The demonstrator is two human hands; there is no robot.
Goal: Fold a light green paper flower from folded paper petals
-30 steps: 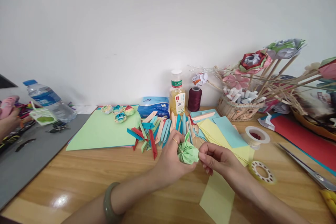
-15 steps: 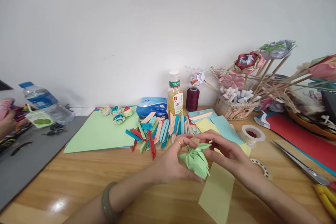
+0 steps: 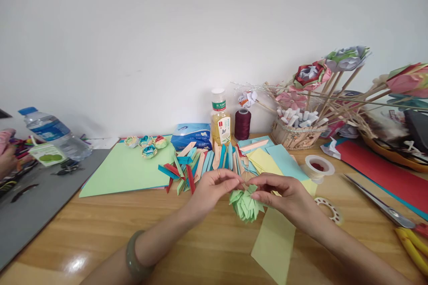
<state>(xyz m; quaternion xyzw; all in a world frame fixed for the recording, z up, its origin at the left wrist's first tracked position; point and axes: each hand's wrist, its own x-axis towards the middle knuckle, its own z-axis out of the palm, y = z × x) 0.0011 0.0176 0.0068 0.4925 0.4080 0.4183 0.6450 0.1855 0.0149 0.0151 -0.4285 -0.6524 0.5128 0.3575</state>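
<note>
A pleated green paper flower hangs just above the table between my hands, its petals pointing down. My right hand is closed in a pinch on the flower's upper right edge. My left hand has thumb and forefinger pressed together at the upper left of the flower. What sits in that pinch is too small to make out; a faint thin strand seems to run between the fingertips. Under the right wrist lies a pale yellow paper sheet. Several folded paper strips are heaped just beyond my hands.
Green paper bears several small paper rosettes. Behind stand a tissue pack, a tea bottle and maroon thread. Tape, scissors and a flower basket are right. Another person's hand shows far left.
The green paper flower has been turned from its gathered underside facing me to petals downward. My left hand has gone from cupping it to a fingertip pinch; my right hand now grips its edge.
</note>
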